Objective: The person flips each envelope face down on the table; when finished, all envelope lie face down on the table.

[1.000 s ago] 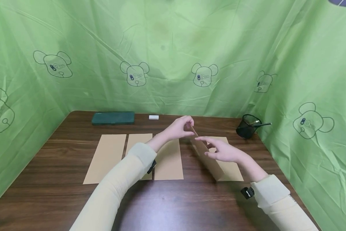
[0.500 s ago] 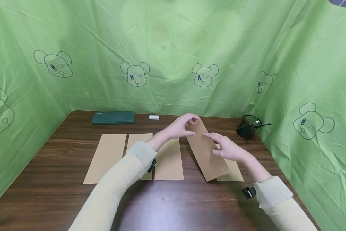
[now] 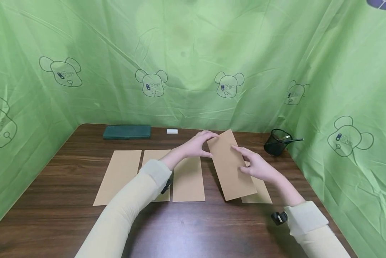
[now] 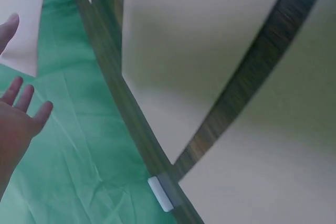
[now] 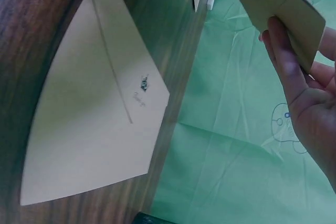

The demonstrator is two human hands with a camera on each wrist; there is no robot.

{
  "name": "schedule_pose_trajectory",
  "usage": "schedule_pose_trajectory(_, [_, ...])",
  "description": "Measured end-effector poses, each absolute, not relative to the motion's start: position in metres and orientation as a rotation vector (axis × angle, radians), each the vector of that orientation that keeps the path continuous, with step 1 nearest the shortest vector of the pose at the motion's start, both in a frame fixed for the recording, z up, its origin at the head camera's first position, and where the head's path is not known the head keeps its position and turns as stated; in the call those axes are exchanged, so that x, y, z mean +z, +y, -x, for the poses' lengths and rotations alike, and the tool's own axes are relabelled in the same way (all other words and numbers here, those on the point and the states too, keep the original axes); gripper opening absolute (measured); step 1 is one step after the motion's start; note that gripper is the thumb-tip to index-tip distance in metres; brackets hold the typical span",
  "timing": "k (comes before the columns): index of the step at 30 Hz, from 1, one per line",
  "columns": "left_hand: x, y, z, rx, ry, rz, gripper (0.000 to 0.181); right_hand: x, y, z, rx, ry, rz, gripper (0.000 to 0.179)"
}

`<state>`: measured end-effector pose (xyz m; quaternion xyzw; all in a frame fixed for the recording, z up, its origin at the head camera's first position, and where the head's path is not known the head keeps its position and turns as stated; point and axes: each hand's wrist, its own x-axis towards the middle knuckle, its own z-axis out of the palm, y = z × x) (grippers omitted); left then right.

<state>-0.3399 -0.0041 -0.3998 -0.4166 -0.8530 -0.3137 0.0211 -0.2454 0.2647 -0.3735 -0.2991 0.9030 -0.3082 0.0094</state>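
Observation:
My right hand holds a brown paper envelope by its right edge, tilted above the table. In the right wrist view, the fingers of the right hand lie on both sides of the envelope. My left hand is at the envelope's upper left edge, thumb and fingers spread. The left wrist view shows the left hand's fingers apart from the envelope's corner. Partly hidden under the raised one lies another envelope; the right wrist view shows small printing on an envelope.
Three flat brown envelopes lie in a row on the left, including the leftmost envelope. Along the back of the wooden table are a green case and a white eraser. A black mesh pen holder stands back right.
The envelope has turned from nearly edge-on to show its broad face. The left hand's fingers have spread at its edge, while the right hand now holds its right side.

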Motion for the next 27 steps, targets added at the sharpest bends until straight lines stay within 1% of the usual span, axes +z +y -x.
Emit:
schedule_pose_trajectory(6, [-0.411, -0.012, 0.344, -1.076, -2.735, 1.249, 0.086, -0.383, 0.272, 0.247, -1.187, 2.703, 0.918, 0.073])
schedule_pose_trajectory(15, [-0.423, -0.011, 0.345, -1.312, -2.681, 1.251, 0.082, -0.395, 0.274, 0.246, -1.363, 2.6, 0.881, 0.074])
schedule_pose_trajectory(20, [-0.422, -0.009, 0.344, -1.221, -2.668, 1.246, 0.078, -0.404, 0.275, 0.247, -1.325, 2.655, 0.889, 0.074])
schedule_pose_trajectory(27, [-0.422, -0.008, 0.342, -1.103, -2.713, 1.218, 0.078, -0.412, 0.279, 0.251, -1.127, 2.813, 0.861, 0.077])
